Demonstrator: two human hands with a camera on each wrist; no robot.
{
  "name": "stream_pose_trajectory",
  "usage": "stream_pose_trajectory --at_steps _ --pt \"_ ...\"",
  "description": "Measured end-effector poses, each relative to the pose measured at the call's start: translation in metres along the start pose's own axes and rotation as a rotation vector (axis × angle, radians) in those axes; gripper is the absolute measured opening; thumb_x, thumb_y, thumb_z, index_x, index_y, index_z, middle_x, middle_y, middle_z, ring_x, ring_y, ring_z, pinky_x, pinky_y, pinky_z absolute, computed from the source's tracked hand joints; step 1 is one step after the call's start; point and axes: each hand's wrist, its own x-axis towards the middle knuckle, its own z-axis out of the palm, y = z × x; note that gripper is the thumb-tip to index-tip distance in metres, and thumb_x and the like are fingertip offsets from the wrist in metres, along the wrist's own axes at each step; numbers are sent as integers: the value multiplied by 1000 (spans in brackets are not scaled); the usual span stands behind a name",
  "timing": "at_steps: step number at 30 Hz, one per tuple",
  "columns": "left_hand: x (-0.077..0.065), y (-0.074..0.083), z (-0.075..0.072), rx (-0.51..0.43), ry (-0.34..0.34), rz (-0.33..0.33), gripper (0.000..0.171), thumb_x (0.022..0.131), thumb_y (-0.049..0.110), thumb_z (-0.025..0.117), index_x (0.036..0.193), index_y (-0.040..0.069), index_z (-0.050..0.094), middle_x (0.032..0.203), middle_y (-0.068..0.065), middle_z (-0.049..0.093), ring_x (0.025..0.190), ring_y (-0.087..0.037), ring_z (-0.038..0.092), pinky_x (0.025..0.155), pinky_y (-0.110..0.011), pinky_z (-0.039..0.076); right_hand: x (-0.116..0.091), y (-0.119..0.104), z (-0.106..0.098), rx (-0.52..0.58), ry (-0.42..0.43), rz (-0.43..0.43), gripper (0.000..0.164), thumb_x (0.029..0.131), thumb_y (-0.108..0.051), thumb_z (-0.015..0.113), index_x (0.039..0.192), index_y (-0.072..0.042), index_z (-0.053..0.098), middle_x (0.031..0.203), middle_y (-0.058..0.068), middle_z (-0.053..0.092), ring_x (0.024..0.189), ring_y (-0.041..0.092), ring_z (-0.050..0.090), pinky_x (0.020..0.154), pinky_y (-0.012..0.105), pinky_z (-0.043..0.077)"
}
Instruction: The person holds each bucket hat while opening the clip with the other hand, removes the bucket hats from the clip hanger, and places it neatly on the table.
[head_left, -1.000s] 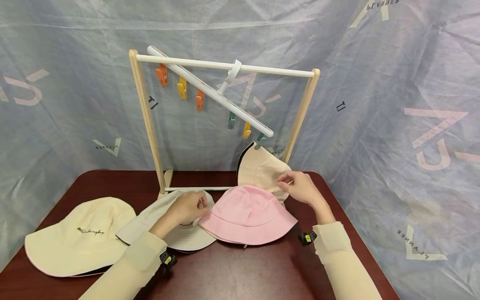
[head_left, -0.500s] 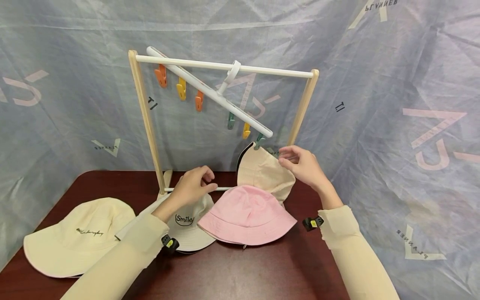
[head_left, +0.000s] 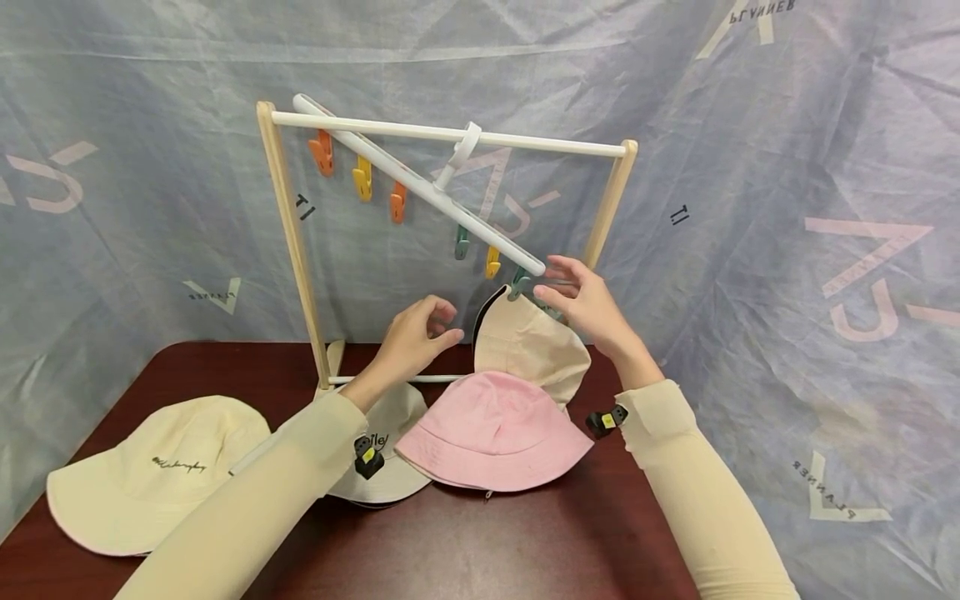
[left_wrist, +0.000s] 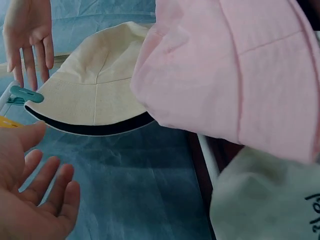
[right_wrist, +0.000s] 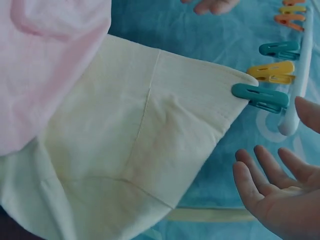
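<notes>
A cream bucket hat [head_left: 528,346] with a dark lining hangs by its brim from a green clip [head_left: 518,285] at the low right end of a tilted white hanger [head_left: 420,185]. My right hand [head_left: 588,304] is beside that end, fingers spread and holding nothing; in the right wrist view its fingers [right_wrist: 270,172] are just apart from the green clip [right_wrist: 260,96]. To the left of the hat my left hand [head_left: 420,333] is raised with loosely bent fingers and nothing in them. A pink bucket hat [head_left: 495,429] overlaps the cream hat's lower part.
The hanger hooks over the top bar [head_left: 555,142] of a wooden rack. Several orange, yellow [head_left: 363,177] and green clips hang along it. A whitish hat [head_left: 397,475] with black lettering lies left of the pink one, and a cream hat [head_left: 195,458] with script farther left.
Both hands have risen from beside the pink hat toward the hanger's low end. The left has also shifted right. The hats and hanger stay in place.
</notes>
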Motion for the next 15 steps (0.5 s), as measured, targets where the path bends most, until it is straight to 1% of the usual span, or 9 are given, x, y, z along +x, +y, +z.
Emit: stream_pose_trajectory --at_steps 2,5,8,10,12,15 --pt "5 3 3 -6 10 10 36 100 29 78 130 15 62 130 -4 66 114 -24 67 98 -45 56 3 1 3 25 -9 5 69 104 -18 72 163 -6 38 154 18 54 139 35 57 113 50 47" --pt "12 4 7 -19 15 13 40 100 29 78 134 14 62 133 -5 66 115 -25 67 99 -45 55 7 3 7 65 -17 17 69 104 -18 72 163 -8 37 153 17 55 140 32 57 109 42 49" --pt "18 2 13 -28 13 14 44 100 30 77 138 13 61 136 -5 65 117 -25 66 100 -45 55 10 4 9 96 -21 22 68 104 -16 72 163 -10 38 152 16 56 139 31 57 105 33 50" --pt "21 0 17 -33 15 12 45 101 30 77 139 13 61 137 -5 65 118 -24 66 101 -44 54 11 5 12 116 -22 17 67 103 -13 71 162 -10 39 151 17 57 138 31 58 102 28 51" --pt "24 -2 21 -37 20 9 45 101 30 77 140 15 60 138 -5 64 119 -25 66 101 -44 55 13 5 15 130 -24 11 66 103 -11 71 162 -9 40 150 19 57 137 32 59 99 25 52" --pt "29 -4 28 -46 33 13 48 101 29 76 143 13 60 138 -7 64 120 -26 65 102 -45 54 15 6 18 147 -21 7 66 102 -9 72 161 -8 41 149 19 58 136 30 60 97 23 53"
